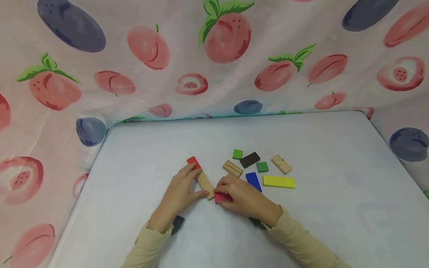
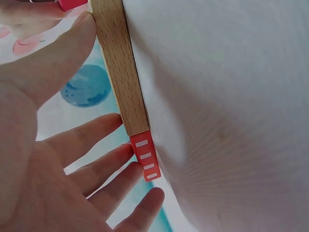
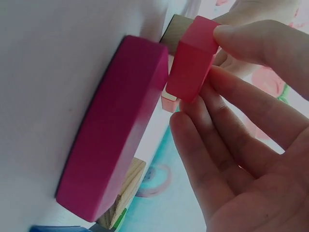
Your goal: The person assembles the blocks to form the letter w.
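On the white table, a plain wooden block [image 1: 205, 182] lies end to end with a red block [image 1: 193, 162]; the left wrist view shows pale rectangles on the red one. My left hand [image 1: 179, 192] rests along their left side, thumb near the wooden block's near end and extended fingertips by the red block. My right hand [image 1: 246, 196] pinches a small pink block [image 3: 193, 63] between thumb and fingers, close to the wooden block's near end. Beside it lies a longer magenta block [image 3: 116, 125], mostly covered by the right hand in the head view.
Beyond the right hand lie a grooved wooden block [image 1: 232, 169], a dark brown block [image 1: 250, 160], two green blocks [image 1: 262, 167], a blue block [image 1: 253, 181], a yellow block [image 1: 279, 182] and a speckled wooden block [image 1: 281, 164]. A fruit-patterned cloth [image 1: 234, 82] hangs behind the table.
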Action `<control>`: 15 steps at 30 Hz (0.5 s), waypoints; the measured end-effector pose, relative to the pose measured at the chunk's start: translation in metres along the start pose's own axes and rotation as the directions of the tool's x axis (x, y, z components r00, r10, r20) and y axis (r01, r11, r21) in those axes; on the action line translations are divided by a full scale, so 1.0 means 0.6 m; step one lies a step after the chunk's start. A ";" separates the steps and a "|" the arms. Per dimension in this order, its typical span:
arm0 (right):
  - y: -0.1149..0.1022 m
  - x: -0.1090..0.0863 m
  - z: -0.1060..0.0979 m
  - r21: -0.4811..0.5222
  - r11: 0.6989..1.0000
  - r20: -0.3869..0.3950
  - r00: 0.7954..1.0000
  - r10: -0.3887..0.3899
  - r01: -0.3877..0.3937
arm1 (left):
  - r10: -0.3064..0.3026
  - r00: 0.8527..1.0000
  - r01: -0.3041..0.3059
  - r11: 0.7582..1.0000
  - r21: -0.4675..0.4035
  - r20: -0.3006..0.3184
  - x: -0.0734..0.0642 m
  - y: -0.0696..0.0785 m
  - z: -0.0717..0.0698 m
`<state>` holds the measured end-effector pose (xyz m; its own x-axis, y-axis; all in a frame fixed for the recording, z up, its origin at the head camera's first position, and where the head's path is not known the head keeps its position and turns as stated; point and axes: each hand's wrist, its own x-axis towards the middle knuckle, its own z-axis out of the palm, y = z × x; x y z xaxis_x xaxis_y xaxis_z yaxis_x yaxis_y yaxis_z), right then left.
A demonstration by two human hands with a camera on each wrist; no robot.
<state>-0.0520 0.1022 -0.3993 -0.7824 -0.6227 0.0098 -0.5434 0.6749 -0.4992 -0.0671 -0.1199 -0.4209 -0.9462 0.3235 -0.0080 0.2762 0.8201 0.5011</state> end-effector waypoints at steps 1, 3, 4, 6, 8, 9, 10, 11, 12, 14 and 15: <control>-0.001 0.000 0.000 0.000 1.000 0.005 1.000 0.001 -0.001 | 0.000 1.000 0.000 1.000 -0.001 -0.002 0.000 0.000 0.001; -0.002 -0.001 0.000 0.003 1.000 0.010 1.000 0.003 -0.003 | -0.001 1.000 0.001 1.000 -0.001 -0.006 0.000 0.000 0.001; -0.003 -0.001 0.000 0.004 1.000 0.012 1.000 0.003 -0.003 | 0.000 1.000 0.000 1.000 -0.001 -0.008 -0.001 0.001 0.001; -0.004 -0.001 0.000 0.007 1.000 0.016 1.000 0.007 -0.008 | -0.004 1.000 0.004 1.000 -0.001 -0.006 -0.001 0.001 0.001; -0.004 -0.001 0.001 0.009 1.000 0.020 1.000 0.012 -0.012 | -0.002 1.000 0.002 1.000 -0.001 -0.007 -0.001 0.001 0.001; -0.004 -0.001 0.001 0.008 1.000 0.022 1.000 0.012 -0.012 | -0.001 1.000 0.001 1.000 -0.001 -0.007 -0.001 0.001 0.001; -0.004 -0.001 0.001 0.009 1.000 0.023 1.000 0.012 -0.013 | 0.001 1.000 -0.001 1.000 -0.001 -0.007 -0.001 0.001 0.001; -0.004 -0.002 0.001 0.011 1.000 0.023 1.000 0.012 -0.012 | 0.002 1.000 -0.002 1.000 -0.002 -0.007 -0.001 0.001 0.001; -0.004 -0.002 0.001 0.012 1.000 0.023 1.000 0.009 -0.009 | 0.004 1.000 -0.004 1.000 -0.001 -0.008 0.000 0.001 0.001; -0.004 -0.003 0.000 0.018 1.000 0.023 1.000 0.006 -0.006 | 0.005 1.000 -0.005 1.000 -0.002 -0.008 0.000 0.001 0.000; -0.003 -0.003 0.000 0.020 1.000 0.023 1.000 0.004 -0.004 | 0.006 1.000 -0.006 1.000 -0.001 -0.009 0.000 0.001 0.000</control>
<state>-0.0492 0.1020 -0.3984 -0.7775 -0.6288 -0.0117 -0.5338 0.6696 -0.5164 -0.0668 -0.1193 -0.4205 -0.9461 0.3238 0.0027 0.2814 0.8180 0.5017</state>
